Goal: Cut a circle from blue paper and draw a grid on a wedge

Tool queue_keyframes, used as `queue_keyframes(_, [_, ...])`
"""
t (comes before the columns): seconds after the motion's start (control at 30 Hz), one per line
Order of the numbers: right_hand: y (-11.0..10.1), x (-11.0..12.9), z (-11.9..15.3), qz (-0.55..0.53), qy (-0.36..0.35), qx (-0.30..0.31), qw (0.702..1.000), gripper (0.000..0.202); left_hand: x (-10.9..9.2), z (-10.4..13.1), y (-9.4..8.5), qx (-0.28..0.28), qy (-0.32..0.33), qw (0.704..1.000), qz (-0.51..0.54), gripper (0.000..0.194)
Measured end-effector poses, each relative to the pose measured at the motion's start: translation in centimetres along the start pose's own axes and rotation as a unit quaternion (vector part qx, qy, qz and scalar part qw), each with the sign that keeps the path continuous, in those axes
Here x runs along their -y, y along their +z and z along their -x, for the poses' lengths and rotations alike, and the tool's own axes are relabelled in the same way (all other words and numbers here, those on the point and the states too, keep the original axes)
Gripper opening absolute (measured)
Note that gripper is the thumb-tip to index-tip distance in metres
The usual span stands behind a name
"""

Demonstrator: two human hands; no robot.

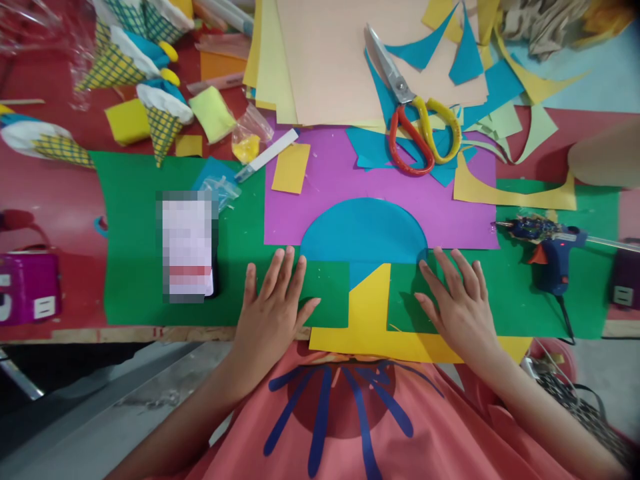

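A blue half-round piece lies flat across the purple sheet and the green sheet. My left hand rests palm down on the green sheet, fingers spread, with its fingertips near the blue piece's left corner. On the other side my right hand lies flat with fingers apart, its index fingertip close to the right corner. Neither hand holds anything. Between them a yellow piece extends below the blue piece toward the table edge, with a small blue part showing at its top left.
Scissors with red and yellow handles lie on paper scraps at the top. A blue glue gun is at the right. A phone sits at the left. Cone-shaped fabric pieces are at the upper left.
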State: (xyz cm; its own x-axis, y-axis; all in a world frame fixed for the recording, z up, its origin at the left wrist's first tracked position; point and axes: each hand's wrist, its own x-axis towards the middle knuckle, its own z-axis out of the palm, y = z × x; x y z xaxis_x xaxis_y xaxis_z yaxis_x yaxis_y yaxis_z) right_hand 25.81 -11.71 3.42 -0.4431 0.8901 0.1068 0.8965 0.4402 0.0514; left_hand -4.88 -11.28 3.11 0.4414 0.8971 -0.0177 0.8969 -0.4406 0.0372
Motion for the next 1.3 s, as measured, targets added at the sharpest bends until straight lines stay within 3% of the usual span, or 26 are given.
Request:
queue_keyframes(0.1, [-0.2,-0.6,-0.1,-0.027,0.013,-0.006,1.0,0.035,0.2,-0.1,0.0,-0.003,0.015,1.0,0.003,0.071])
queue_keyframes(0.27, [0.1,-1.9,-2.4,-0.142,0.065,-0.075,0.985,0.024,0.6,-0.4,0.1,-0.01,0.038,0.999,0.001,0.066])
queue_keyframes(0.43, [1.4,-1.9,-6.2,-0.261,0.126,-0.031,0.957,0.036,0.7,-0.4,0.3,-0.006,0.039,0.999,0.01,0.061])
queue_keyframes(0.57, [2.1,-1.9,-8.5,-0.399,0.194,-0.007,0.896,0.048,0.9,-0.8,0.3,-0.017,0.029,0.999,0.04,0.053])
queue_keyframes(0.7, [1.6,-2.3,-10.5,-0.542,0.204,0.064,0.813,0.02,1.7,-1.8,-0.4,-0.042,0.007,0.993,0.113,0.045])
queue_keyframes(0.77, [1.0,-2.3,-11.3,-0.605,0.208,0.063,0.766,0.014,2.3,-2.5,-1.0,-0.067,-0.011,0.983,0.172,0.04])
queue_keyframes(0.83, [0.5,-2.0,-11.8,-0.663,0.23,0.015,0.712,0.011,2.7,-3.5,-1.4,-0.077,-0.048,0.961,0.262,0.036])
queue_keyframes(0.9, [0.2,-1.5,-12.2,-0.708,0.248,-0.045,0.66,0.009,3.0,-4.7,-1.5,-0.055,-0.102,0.91,0.398,0.036])
queue_keyframes(1.0, [0.3,-0.3,-12.7,-0.748,0.25,-0.073,0.61,0.012,2.7,-7.1,-0.9,0.01,-0.151,0.771,0.619,0.051])
queue_keyframes(1.07, [0.7,0.5,-13.1,-0.765,0.241,-0.045,0.596,0.016,2.2,-8.8,-0.3,0.011,-0.154,0.705,0.692,0.063])
queue_keyframes(1.13, [1.4,1.2,-13.4,-0.777,0.223,-0.014,0.588,0.025,1.6,-10.6,0.2,0.003,-0.164,0.686,0.708,0.061])
queue_keyframes(1.2, [2.2,1.6,-13.8,-0.782,0.208,0.001,0.588,0.037,1.1,-12.3,0.7,-0.05,-0.196,0.68,0.705,0.051])
queue_keyframes(1.3, [3.4,1.5,-14.2,-0.765,0.218,-0.027,0.606,0.033,0.5,-13.8,1.6,-0.116,-0.211,0.674,0.698,0.046])
